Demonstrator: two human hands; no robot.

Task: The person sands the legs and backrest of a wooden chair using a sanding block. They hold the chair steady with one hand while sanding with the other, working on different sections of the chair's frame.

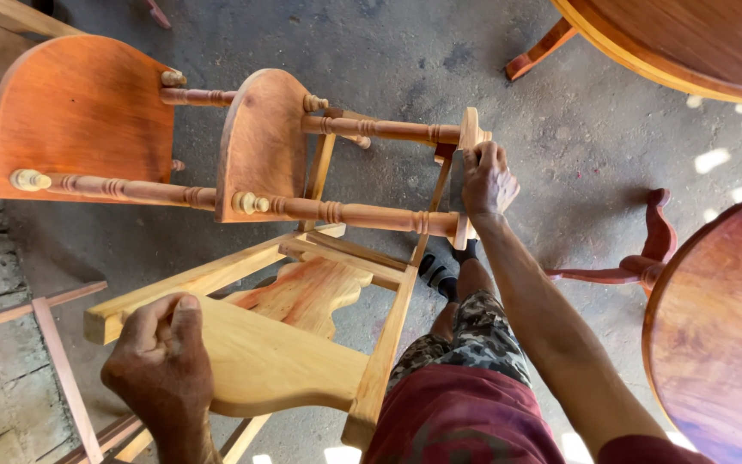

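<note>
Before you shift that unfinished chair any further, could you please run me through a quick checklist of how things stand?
1. Left hand gripping the pale back slat: ok, fingers wrapped over its edge.
2. Right hand on the chair's far end by the turned rung: ok, touching it; firmness of grip cannot tell.
3. Chair frame off the floor: cannot tell; it lies tilted across the lap.
4. Stained chair apart from the held one: cannot tell, they overlap in view.
5. Round tables clear of the right arm: ok.
</note>
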